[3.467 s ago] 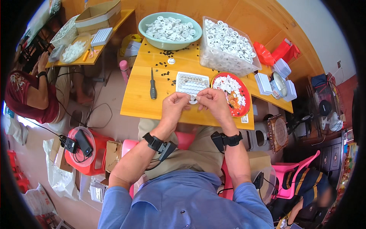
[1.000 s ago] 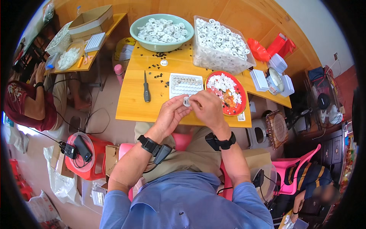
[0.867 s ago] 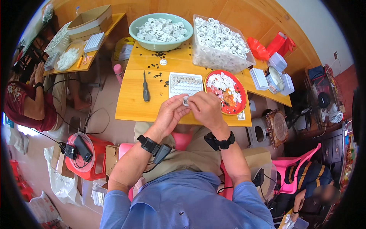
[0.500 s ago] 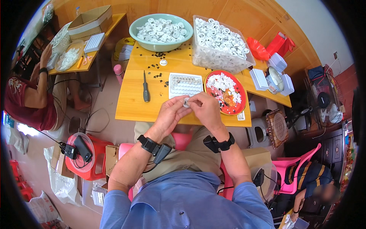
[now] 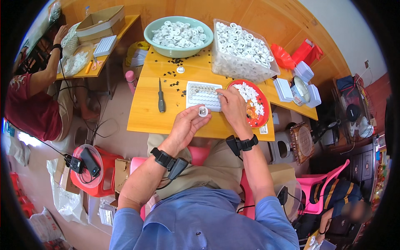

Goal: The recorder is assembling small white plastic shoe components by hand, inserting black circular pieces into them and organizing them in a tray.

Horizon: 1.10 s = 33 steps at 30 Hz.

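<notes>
Between the thumb and fingers of my left hand (image 5: 188, 126) is a small round white plastic part (image 5: 203, 111), its inner side with a dark and metallic middle facing up. My right hand (image 5: 234, 109) reaches over the right edge of a white tray (image 5: 203, 103), where rows of silver button cells (image 5: 202, 89) sit in the upper part. Its fingertips are pinched together at the tray; whatever they hold is too small to make out. Beside that hand stands a red round plate (image 5: 266, 109) of small white pieces, partly covered by the hand.
A screwdriver (image 5: 161, 96) lies left of the tray, near scattered small black pieces (image 5: 171, 74). Behind are a green basin (image 5: 179, 52) and a clear bin (image 5: 239, 68), both full of white round parts. A co-worker (image 5: 35, 100) sits at the left table; another person (image 5: 339, 193) is lower right.
My right hand has left the white part and moved right and away from me to the tray. My left hand keeps the part, now more openly visible. The left co-worker's arm has risen.
</notes>
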### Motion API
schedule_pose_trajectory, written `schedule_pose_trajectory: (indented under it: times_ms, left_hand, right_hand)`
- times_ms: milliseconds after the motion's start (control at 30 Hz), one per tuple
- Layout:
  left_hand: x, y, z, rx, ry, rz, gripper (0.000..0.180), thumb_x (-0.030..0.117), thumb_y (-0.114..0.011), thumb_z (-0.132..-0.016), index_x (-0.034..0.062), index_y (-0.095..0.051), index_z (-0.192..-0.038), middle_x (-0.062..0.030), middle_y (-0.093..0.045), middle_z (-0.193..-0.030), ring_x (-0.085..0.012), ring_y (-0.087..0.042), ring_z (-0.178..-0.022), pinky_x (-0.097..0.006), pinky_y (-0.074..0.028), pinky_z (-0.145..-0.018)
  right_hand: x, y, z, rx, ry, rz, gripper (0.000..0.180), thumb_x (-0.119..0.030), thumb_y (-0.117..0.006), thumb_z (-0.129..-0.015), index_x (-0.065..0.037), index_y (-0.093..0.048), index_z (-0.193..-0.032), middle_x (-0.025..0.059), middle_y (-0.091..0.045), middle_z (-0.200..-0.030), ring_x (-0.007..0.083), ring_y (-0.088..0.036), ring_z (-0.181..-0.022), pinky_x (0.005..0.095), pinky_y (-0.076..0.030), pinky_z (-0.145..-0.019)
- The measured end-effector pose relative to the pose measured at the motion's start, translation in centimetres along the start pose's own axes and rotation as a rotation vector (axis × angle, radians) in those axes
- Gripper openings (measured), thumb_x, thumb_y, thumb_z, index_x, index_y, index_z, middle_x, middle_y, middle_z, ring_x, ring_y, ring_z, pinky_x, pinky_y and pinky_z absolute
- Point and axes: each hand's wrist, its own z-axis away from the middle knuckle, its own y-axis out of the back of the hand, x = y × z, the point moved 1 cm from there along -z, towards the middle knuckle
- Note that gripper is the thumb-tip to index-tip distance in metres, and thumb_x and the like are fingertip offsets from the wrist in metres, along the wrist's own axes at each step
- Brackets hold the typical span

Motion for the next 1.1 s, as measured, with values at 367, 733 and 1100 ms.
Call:
schedule_pose_trajectory:
  times_ms: [367, 733, 1100]
  left_hand:
    - [0.3, -0.2, 0.2, 0.013, -0.004, 0.015, 0.031, 0.015, -0.047, -0.104, -0.0072, -0.053, -0.124, -0.0207, -0.064, -0.118, -0.0274, -0.065, -0.109, -0.035, -0.054, -0.099]
    - [-0.1, -0.5, 0.2, 0.021, -0.024, -0.057, 0.027, 0.011, -0.055, -0.100, -0.0049, -0.056, -0.121, -0.0164, -0.066, -0.113, -0.0237, -0.066, -0.105, -0.032, -0.056, -0.094]
    - [-0.3, -0.9, 0.1, 0.141, -0.063, -0.355, 0.024, 0.005, -0.059, -0.095, -0.0056, -0.061, -0.116, -0.0121, -0.069, -0.105, -0.0184, -0.069, -0.091, -0.026, -0.058, -0.082]
  right_hand:
    - [0.0, -0.2, 0.0, 0.000, 0.030, 0.084, 0.014, -0.003, -0.063, -0.084, -0.006, -0.074, -0.092, 0.0154, -0.062, -0.086, 0.0355, -0.065, -0.079, 0.0442, -0.052, -0.068]
    - [1.0, -0.5, -0.7, -0.142, -0.086, -0.029, 0.012, -0.010, -0.067, -0.082, -0.002, -0.071, -0.090, 0.0166, -0.066, -0.087, 0.0339, -0.065, -0.083, 0.0417, -0.051, -0.074]
    - [-3.1, 1.2, 2.4, -0.109, -0.129, -0.241, 0.010, -0.007, -0.070, -0.080, -0.003, -0.070, -0.088, 0.0105, -0.067, -0.082, 0.0222, -0.065, -0.069, 0.0345, -0.051, -0.063]
